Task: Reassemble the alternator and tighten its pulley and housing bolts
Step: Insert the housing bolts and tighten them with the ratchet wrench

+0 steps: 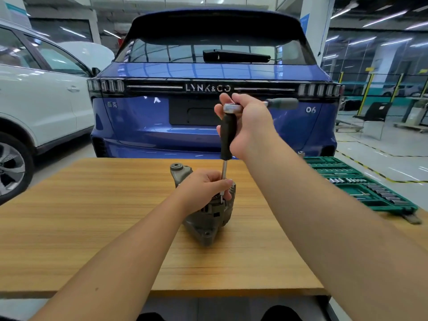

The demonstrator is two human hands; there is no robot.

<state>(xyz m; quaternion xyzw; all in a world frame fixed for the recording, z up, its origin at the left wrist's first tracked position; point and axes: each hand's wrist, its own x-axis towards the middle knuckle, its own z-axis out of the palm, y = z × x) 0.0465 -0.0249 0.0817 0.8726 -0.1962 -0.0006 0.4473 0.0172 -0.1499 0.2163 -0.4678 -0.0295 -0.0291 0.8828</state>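
A blue car (pixel 213 100) fills the view at twelve o'clock, with a white car (pixel 39 100) at nine o'clock, and below them the wooden bench (pixel 92 216) runs across the lower half. At three o'clock on the bench lies an open green socket case (pixel 361 188), its rows of sockets showing. Near the middle of the bench, just toward twelve o'clock of centre, sits the alternator (pixel 206 218) — its two housing halves look already joined, and no loose parts lie around it. The right hand (pixel 250 126) is curled round the black handle of a long driver (pixel 228 135), with a ratchet (pixel 261 105) head seated on the handle's top and its grip pointing toward three o'clock. The driver's thin shaft drops straight into the top of the housing. The left hand (pixel 206 188) is wrapped over the alternator's upper part, fingers closed round the shaft to steady it. By my reading the work is well along: assembly appears done and a housing bolt is being tightened. Whether the other housing bolts are tight cannot be told, and the pulley is hidden.
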